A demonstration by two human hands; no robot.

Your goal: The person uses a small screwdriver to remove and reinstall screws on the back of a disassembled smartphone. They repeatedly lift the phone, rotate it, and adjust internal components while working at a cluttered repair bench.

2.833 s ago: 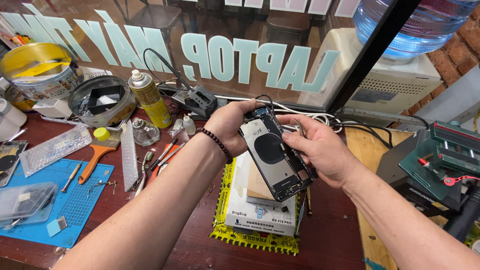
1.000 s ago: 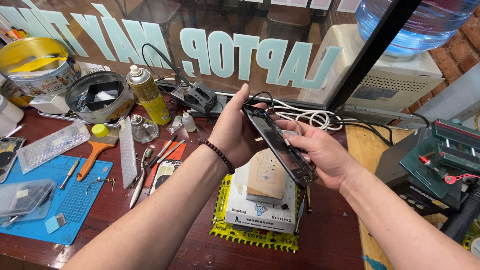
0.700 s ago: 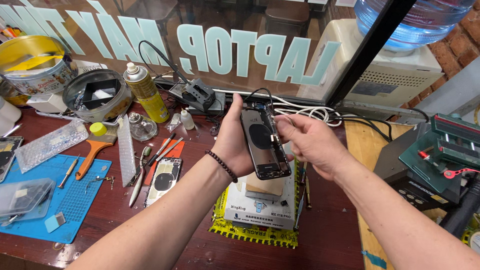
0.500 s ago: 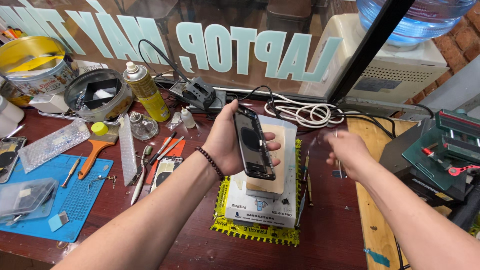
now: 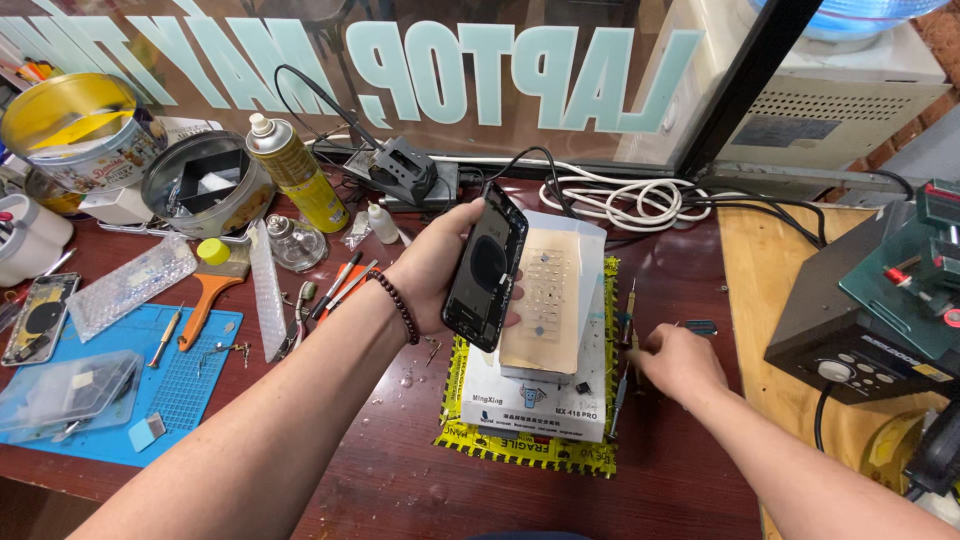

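Since the frames just before, the right hand (image 5: pixel 678 362) has let go of the opened phone (image 5: pixel 486 266) and dropped to the tabletop, while the left hand (image 5: pixel 447 268) alone keeps it raised. That left hand, with one dark bead bracelet (image 5: pixel 397 307) at the wrist, is wrapped around the phone's edges, thumb on the near side and fingers curled behind, holding it tilted above the white heating pad unit (image 5: pixel 537 395). The right hand rests knuckles-up on the dark wooden table (image 5: pixel 390 470) just right of that unit, fingertips at a thin screwdriver (image 5: pixel 618 395) lying alongside it; whether they pinch anything cannot be told. Under the unit lies one yellow mat (image 5: pixel 525 447). Further left, one blue work mat (image 5: pixel 130 385) carries a clear plastic box (image 5: pixel 68 392), with an orange-handled scraper (image 5: pixel 205 300) beside it. Beyond stand one yellow spray can (image 5: pixel 297 172), two round tins (image 5: pixel 205 185), and a coil of white cable (image 5: pixel 625 200) against the glass.
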